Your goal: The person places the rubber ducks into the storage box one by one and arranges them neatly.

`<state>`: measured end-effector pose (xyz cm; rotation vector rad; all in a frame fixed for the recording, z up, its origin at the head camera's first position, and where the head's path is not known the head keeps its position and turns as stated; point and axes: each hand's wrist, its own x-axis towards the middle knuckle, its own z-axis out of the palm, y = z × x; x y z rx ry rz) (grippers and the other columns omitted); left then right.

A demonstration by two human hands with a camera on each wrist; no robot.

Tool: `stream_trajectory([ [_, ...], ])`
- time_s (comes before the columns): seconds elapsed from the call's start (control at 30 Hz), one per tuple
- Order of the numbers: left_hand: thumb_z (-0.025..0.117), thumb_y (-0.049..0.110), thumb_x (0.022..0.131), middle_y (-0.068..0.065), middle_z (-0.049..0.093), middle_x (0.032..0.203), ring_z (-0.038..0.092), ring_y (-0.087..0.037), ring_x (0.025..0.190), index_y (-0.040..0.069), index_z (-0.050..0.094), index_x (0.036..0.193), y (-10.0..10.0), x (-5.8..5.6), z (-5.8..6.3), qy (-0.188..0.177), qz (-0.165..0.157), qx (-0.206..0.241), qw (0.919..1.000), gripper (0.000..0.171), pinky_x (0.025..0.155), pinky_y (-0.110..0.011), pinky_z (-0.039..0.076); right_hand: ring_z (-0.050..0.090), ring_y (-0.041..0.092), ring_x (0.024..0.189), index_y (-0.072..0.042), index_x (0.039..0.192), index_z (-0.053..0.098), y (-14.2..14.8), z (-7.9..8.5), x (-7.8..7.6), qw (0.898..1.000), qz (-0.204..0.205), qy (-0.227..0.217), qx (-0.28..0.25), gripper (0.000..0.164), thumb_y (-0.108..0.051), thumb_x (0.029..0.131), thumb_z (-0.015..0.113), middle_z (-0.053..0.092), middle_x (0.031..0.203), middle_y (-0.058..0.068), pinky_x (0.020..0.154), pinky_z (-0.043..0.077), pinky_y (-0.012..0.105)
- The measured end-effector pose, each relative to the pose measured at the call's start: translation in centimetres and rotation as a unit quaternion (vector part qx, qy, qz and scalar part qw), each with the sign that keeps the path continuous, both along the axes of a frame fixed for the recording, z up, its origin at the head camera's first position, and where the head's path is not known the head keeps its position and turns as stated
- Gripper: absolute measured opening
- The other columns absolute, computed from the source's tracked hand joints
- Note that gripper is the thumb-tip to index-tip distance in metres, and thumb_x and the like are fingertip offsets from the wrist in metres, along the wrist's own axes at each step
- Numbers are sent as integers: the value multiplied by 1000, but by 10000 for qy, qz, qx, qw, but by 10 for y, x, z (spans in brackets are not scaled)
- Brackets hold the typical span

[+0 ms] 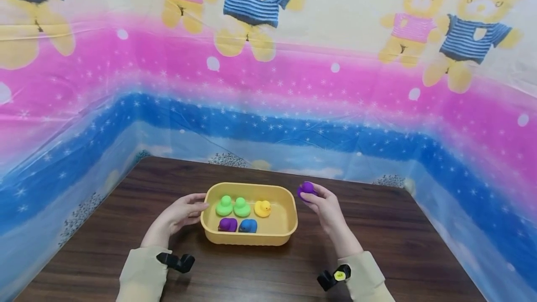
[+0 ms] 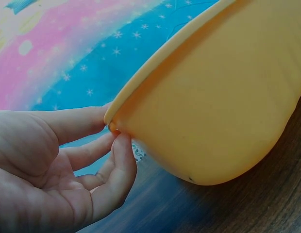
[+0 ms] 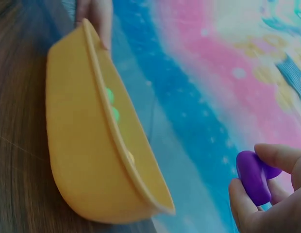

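Note:
A yellow plastic basin stands on the table. In it sit two green rubber ducks, a yellow rubber duck, a purple rubber duck and a blue rubber duck. At the basin's left end, my left hand pinches the rim; the left wrist view has its thumb and a bent finger meeting at the edge. My right hand grips another purple rubber duck between thumb and fingers. It is held off to the right of the basin, apart from it.
The dark wooden table extends around the basin. A printed cloth with bears and snowflakes hangs along the back and both sides. Black straps with small devices are on both wrists over the light sleeves.

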<state>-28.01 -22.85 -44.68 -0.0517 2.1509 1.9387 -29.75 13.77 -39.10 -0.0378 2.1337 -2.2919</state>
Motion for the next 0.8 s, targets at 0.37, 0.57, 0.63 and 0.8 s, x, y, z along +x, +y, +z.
stream_trajectory([
  [0.37, 59, 19, 99, -31, 48, 140, 63, -25, 112, -5, 29, 149, 1, 1, 0, -1, 55, -47, 10000, 63, 92, -39, 55, 65, 23, 103, 3, 124, 62, -43, -12, -6, 9893, 455, -111, 1384, 41, -6, 86, 72, 62, 123, 21, 96, 53, 41],
  [0.57, 58, 18, 99, -31, 48, 139, 63, -25, 111, -6, 30, 148, 2, 1, 2, -9, 61, -41, 10000, 61, 92, -39, 54, 63, 27, 105, 2, 122, 63, -52, -16, -7, 9765, 785, -176, 1997, 41, -8, 84, 75, 63, 121, 20, 93, 54, 41],
  [0.63, 57, 18, 100, -31, 48, 140, 63, -25, 111, -6, 30, 149, 2, 1, 2, -20, 54, -19, 10000, 61, 92, -39, 54, 62, 28, 105, 2, 121, 64, -54, -18, -7, 9711, 869, -143, 2217, 42, -9, 83, 76, 64, 120, 20, 92, 54, 41],
  [0.8, 56, 17, 100, -30, 48, 139, 63, -24, 110, -5, 30, 149, 0, 1, 2, -43, 18, 62, 10000, 60, 91, -36, 55, 62, 27, 103, 2, 116, 66, -59, -22, -11, 9568, 1004, -125, 2726, 41, -11, 80, 79, 66, 115, 18, 90, 55, 38],
])
